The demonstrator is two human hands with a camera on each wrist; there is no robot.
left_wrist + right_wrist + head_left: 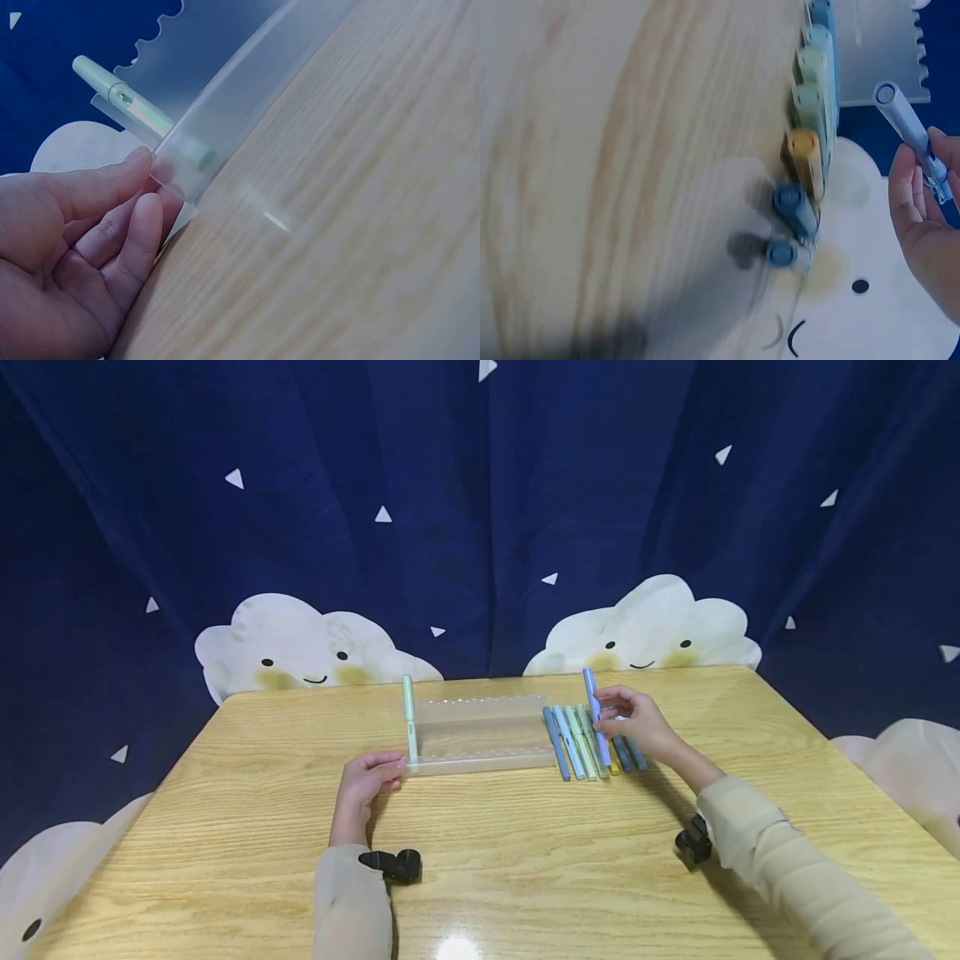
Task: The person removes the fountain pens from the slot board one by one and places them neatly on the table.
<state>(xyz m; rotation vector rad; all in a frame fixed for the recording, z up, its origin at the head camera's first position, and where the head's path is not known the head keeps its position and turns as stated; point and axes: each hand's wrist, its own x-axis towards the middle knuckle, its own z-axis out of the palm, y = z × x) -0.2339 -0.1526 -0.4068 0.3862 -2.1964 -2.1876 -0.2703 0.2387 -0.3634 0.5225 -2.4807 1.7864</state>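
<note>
My left hand point(367, 785) pinches the front left corner of a clear plastic pen rack point(480, 763) with notched edges, thumb on one side and fingers on the other. At the rack's left end lies a mint green pen point(408, 710), also seen through the plastic in the left wrist view. A periwinkle pen point(590, 693) is pinched between the thumb and fingers of my right hand point(637, 720), raised over the row of pens. In the right wrist view that pen point(907, 124) hangs apart from the others, one end toward the camera.
Right of the rack several pens lie side by side on the wooden table point(495, 860): blue pens point(557, 743), green pens point(581, 739), a yellow pen point(804, 146) and dark blue pens point(622, 753). A navy curtain point(480, 527) with clouds hangs behind the table.
</note>
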